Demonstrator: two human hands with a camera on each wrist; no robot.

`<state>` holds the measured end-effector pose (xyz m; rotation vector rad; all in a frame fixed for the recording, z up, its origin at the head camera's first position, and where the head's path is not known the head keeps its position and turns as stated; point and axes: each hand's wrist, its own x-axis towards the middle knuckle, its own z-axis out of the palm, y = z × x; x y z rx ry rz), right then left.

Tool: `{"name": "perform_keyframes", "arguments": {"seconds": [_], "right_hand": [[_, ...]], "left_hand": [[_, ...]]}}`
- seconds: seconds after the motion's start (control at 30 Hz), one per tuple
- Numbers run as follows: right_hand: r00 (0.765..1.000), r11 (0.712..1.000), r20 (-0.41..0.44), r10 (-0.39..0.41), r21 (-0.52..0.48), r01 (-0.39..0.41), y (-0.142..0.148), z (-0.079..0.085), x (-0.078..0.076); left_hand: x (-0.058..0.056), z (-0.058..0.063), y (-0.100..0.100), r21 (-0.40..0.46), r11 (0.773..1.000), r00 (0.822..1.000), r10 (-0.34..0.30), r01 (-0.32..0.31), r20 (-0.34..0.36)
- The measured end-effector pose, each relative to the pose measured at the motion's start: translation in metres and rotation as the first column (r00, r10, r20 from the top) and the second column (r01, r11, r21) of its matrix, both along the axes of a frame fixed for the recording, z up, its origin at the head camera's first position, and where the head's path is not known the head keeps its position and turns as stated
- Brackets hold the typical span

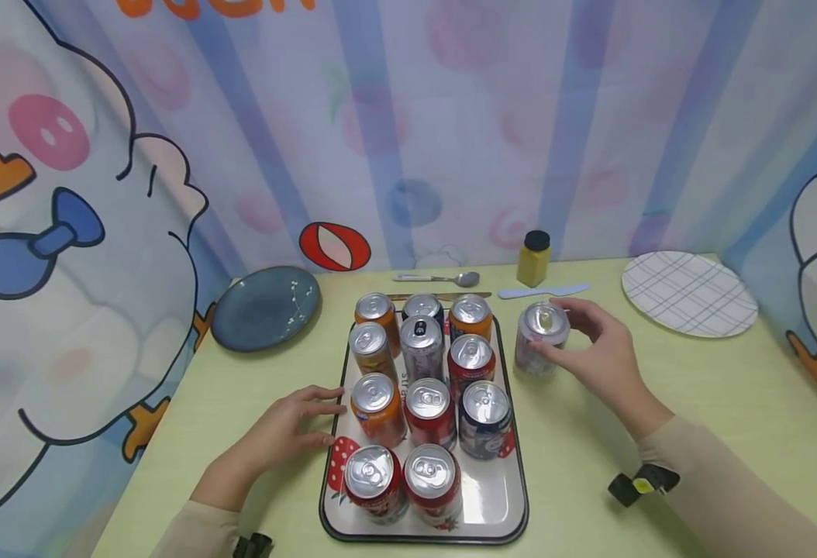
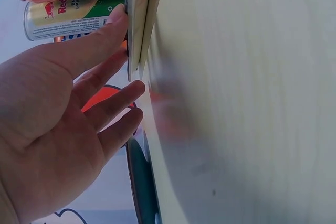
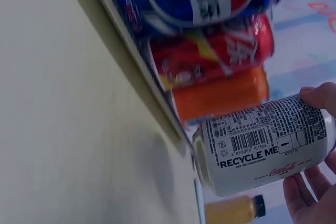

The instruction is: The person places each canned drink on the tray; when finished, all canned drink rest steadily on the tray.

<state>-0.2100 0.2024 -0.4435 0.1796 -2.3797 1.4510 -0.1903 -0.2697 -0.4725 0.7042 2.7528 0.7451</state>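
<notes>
My right hand (image 1: 600, 356) grips a pale silver soda can (image 1: 541, 341) near its top, thumb on one side and fingers on the other. The can stands upright, close over the table beside the tray's back right corner; in the right wrist view its side (image 3: 262, 145) reads "RECYCLE ME" and Coca-Cola. A white tray (image 1: 485, 508) with a dark rim and strawberry print carries several cans in rows, among them an orange can (image 1: 378, 411), a dark blue can (image 1: 485, 422) and a red can (image 1: 432, 484). With fingers extended, my left hand (image 1: 286, 426) rests against the tray's left edge.
Behind the tray lie a spoon (image 1: 443, 278), a brown utensil (image 1: 439, 296) and a pale blue knife (image 1: 544, 291). A yellow bottle with a black cap (image 1: 533, 263) stands near the back. A dark plate (image 1: 265, 310) is at left, a white checked plate (image 1: 687, 294) at right.
</notes>
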Motion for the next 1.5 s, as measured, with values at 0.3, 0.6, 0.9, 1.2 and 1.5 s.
{"name": "perform_keyframes", "arguments": {"seconds": [0.3, 0.6, 0.9, 1.2, 1.5], "right_hand": [[0.981, 0.982, -0.037, 0.190, 0.008, -0.190, 0.001, 0.022, 0.067], [0.872, 0.873, -0.053, 0.486, 0.066, -0.483, 0.000, 0.031, 0.106], [0.839, 0.835, -0.027, 0.543, 0.121, -0.537, -0.030, 0.014, 0.118], [0.826, 0.857, -0.229, 0.516, 0.143, -0.495, -0.046, -0.015, 0.121], [0.774, 0.868, -0.403, 0.489, 0.140, -0.476, -0.046, -0.022, 0.125]], "left_hand": [[0.003, 0.001, 0.001, 0.009, 1.000, 1.000, -0.016, 0.017, -0.019], [0.007, 0.002, 0.002, 0.006, 1.000, 1.000, -0.004, 0.004, 0.001], [0.005, 0.003, 0.000, 0.006, 1.000, 1.000, -0.002, 0.002, 0.000], [0.006, 0.003, 0.002, 0.011, 1.000, 1.000, 0.002, -0.002, -0.008], [0.009, 0.001, 0.002, 0.021, 0.999, 1.000, -0.027, 0.027, -0.009]]}}
